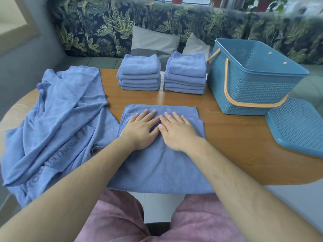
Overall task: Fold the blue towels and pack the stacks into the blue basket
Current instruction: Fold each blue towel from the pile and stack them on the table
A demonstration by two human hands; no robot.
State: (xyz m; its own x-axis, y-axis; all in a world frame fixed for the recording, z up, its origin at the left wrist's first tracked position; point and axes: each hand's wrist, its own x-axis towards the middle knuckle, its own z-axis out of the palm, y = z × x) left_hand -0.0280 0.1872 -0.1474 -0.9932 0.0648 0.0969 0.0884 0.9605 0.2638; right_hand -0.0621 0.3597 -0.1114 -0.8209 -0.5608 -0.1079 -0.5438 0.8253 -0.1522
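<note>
A partly folded blue towel (157, 163) lies flat at the table's near edge, in front of me. My left hand (141, 130) and my right hand (176, 131) press on its far half side by side, palms down, fingers straight. Behind it stand two stacks of folded blue towels, the left stack (139, 74) and the right stack (186, 74). A heap of unfolded blue towels (57, 119) spreads over the left of the table. The blue basket (253, 84) with orange handles stands empty at the right.
The basket's blue perforated lid (297, 126) lies on the wooden table (236, 145) at the right edge. A sofa with leaf-print cushions (157, 20) and two grey pillows runs behind the table. My pink-clad lap is under the near edge.
</note>
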